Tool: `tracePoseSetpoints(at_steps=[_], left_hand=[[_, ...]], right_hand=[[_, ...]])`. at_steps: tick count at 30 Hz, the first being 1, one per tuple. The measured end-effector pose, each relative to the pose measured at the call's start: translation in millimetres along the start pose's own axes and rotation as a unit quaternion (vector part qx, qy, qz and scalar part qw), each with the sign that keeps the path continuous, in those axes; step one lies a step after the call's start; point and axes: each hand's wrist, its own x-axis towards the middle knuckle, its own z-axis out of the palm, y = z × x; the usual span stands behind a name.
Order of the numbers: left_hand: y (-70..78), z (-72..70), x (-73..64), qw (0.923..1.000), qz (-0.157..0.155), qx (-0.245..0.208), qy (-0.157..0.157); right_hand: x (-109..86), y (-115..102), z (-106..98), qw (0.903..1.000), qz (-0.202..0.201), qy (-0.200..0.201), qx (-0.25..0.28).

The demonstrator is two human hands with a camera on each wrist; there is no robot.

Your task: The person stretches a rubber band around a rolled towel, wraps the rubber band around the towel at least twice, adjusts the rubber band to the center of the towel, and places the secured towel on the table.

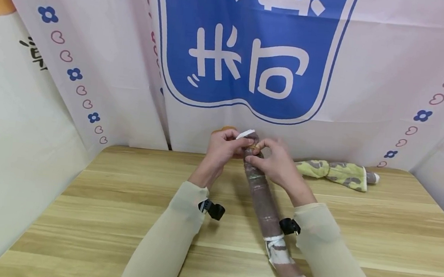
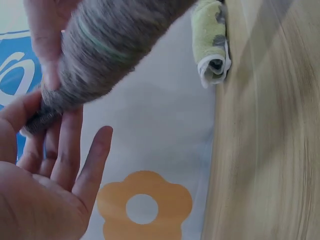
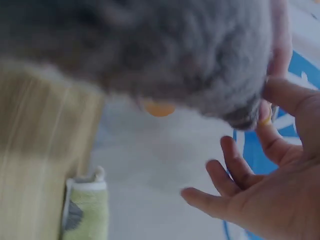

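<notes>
A brown towel (image 1: 262, 201) rolled into a long tube slants from the far edge of the table toward the front right, its near end showing white and brown folds. My left hand (image 1: 221, 149) pinches the narrow far end of the roll, which also shows in the left wrist view as a gathered tip. From the other side my right hand (image 1: 276, 162) pinches a thin yellow rubber band (image 3: 267, 120) at that same end, thumb against the roll. In the right wrist view its other fingers (image 3: 207, 200) spread away from the towel.
A second rolled towel (image 1: 346, 175), yellow-green with grey patches and bound around its middle, lies at the back right. Behind the wooden table (image 1: 116, 217) hangs a printed white curtain (image 1: 374, 82) with a blue sign, close beyond both hands.
</notes>
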Motion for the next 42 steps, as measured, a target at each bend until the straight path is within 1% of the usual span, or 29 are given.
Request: tracePoseSetpoints(at_steps=[3, 5, 8, 11, 14, 17, 19, 22, 24, 25, 26, 28, 30, 32, 34, 35, 36, 37, 39, 40, 42], left_hand=[[0.3, -1.2, 0.0, 0.9995, -0.025, -0.014, 0.012], [1.5, -2.2, -0.4, 0.9985, -0.047, -0.022, 0.016], [3.0, -3.6, -1.1, 0.9965, -0.075, -0.031, 0.019], [4.6, -3.5, -1.4, 0.9955, -0.087, -0.030, 0.024], [5.4, -2.1, -1.3, 0.9949, -0.090, -0.025, 0.039], [6.7, 0.0, -1.9, 0.9945, -0.085, -0.014, 0.059], [7.6, 1.5, -2.7, 0.9943, -0.078, -0.007, 0.072], [8.9, 3.3, -4.2, 0.9943, -0.067, 0.000, 0.083], [9.2, 4.3, -4.7, 0.9943, -0.055, 0.003, 0.091], [9.6, 4.7, -4.9, 0.9943, -0.045, 0.004, 0.096], [10.0, 4.9, -5.0, 0.9942, -0.034, 0.009, 0.102], [11.1, 5.2, -4.9, 0.9935, -0.008, 0.020, 0.112], [12.7, 6.0, -5.6, 0.9913, 0.025, 0.047, 0.121], [15.0, 7.3, -7.0, 0.9869, 0.054, 0.084, 0.127], [17.1, 8.5, -8.7, 0.9832, 0.073, 0.111, 0.125], [17.9, 8.8, -9.5, 0.9824, 0.080, 0.117, 0.122], [18.4, 8.5, -9.8, 0.9832, 0.084, 0.116, 0.114], [18.8, 8.2, -9.5, 0.9861, 0.084, 0.102, 0.100], [18.2, 6.1, -7.9, 0.9937, 0.077, 0.054, 0.061], [17.4, 4.4, -6.6, 0.9963, 0.072, 0.027, 0.039], [15.0, 0.7, -3.8, 0.9983, 0.053, -0.023, -0.006]], right_hand=[[-1.2, -4, 7, 0.9958, -0.061, 0.029, -0.062], [-2.9, -5, 11, 0.9890, -0.105, 0.047, -0.093], [-4.8, -6, 14, 0.9772, -0.163, 0.064, -0.120], [-5.5, -5, 15, 0.9705, -0.192, 0.066, -0.130], [-4.7, -3, 16, 0.9670, -0.208, 0.063, -0.133], [-4.1, -2, 18, 0.9633, -0.222, 0.061, -0.137], [-3.4, -1, 20, 0.9584, -0.239, 0.066, -0.141], [-3.0, 0, 23, 0.9487, -0.268, 0.073, -0.150], [-3.4, 0, 24, 0.9451, -0.277, 0.082, -0.152], [-3.9, 0, 24, 0.9453, -0.275, 0.088, -0.151], [-4.5, -1, 24, 0.9479, -0.265, 0.095, -0.148], [-5.8, -3, 22, 0.9583, -0.229, 0.102, -0.137], [-6.8, -7, 20, 0.9743, -0.171, 0.091, -0.115], [-7.5, -11, 18, 0.9870, -0.110, 0.073, -0.092], [-7.7, -15, 16, 0.9935, -0.060, 0.056, -0.079], [-7.5, -16, 16, 0.9954, -0.043, 0.049, -0.070], [-7.4, -17, 15, 0.9969, -0.032, 0.046, -0.056], [-7.5, -17, 14, 0.9978, -0.024, 0.045, -0.042], [-7.1, -15, 10, 0.9992, -0.017, 0.037, 0.002], [-7.1, -14, 7, 0.9989, -0.014, 0.030, 0.032], [-6.7, -11, 1, 0.9948, -0.005, 0.009, 0.101]])
